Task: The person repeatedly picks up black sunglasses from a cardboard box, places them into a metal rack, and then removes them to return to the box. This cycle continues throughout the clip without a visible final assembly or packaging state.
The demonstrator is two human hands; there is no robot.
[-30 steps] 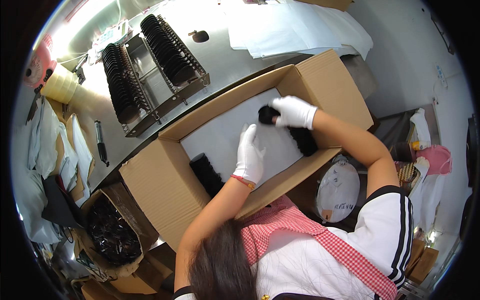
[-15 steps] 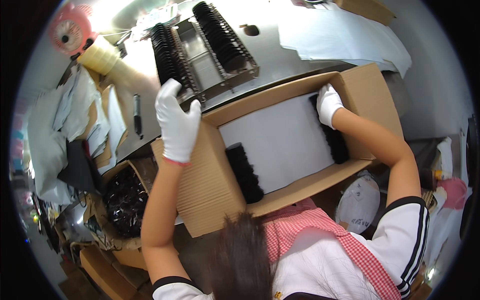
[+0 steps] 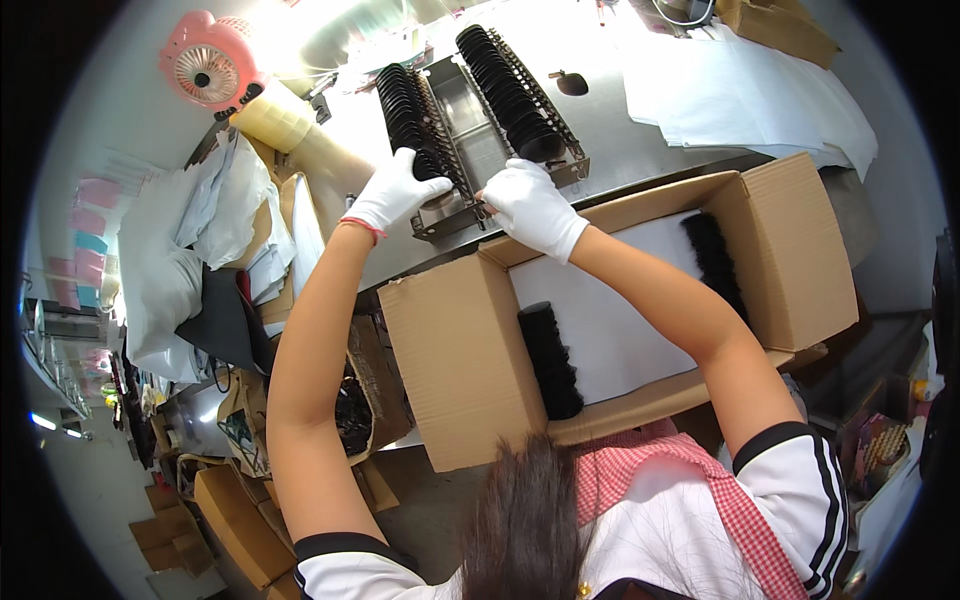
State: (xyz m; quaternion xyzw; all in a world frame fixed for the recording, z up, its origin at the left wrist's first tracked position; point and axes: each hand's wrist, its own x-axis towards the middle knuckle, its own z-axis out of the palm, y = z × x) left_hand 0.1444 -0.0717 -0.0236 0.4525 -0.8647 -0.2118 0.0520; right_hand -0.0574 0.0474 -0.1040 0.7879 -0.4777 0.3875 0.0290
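On the metal bench stands a metal rack (image 3: 464,108) with two rows of thin dark discs, which look like lenses. My white-gloved left hand (image 3: 398,192) is at the near end of the left row of lenses (image 3: 402,108), its thumb spread apart from its fingers. My gloved right hand (image 3: 532,208) is curled at the rack's near end, between the two rows. Its fingers are pinched together; what they hold, if anything, is too small to make out. A cardboard box (image 3: 455,355) stands open below, with a white sheet (image 3: 610,330) inside and a black row of discs (image 3: 548,360) along its left side.
Another black row (image 3: 712,262) lines the box's right side. A loose dark lens (image 3: 570,83) lies right of the rack. White sheets (image 3: 745,95) spread at the far right. At the far left are a pink fan (image 3: 212,62) and yellowish tape rolls (image 3: 275,118).
My right hand has left the black row in the box and moved up and left to the rack. My left hand has come against the left lens row. The view has shifted left.
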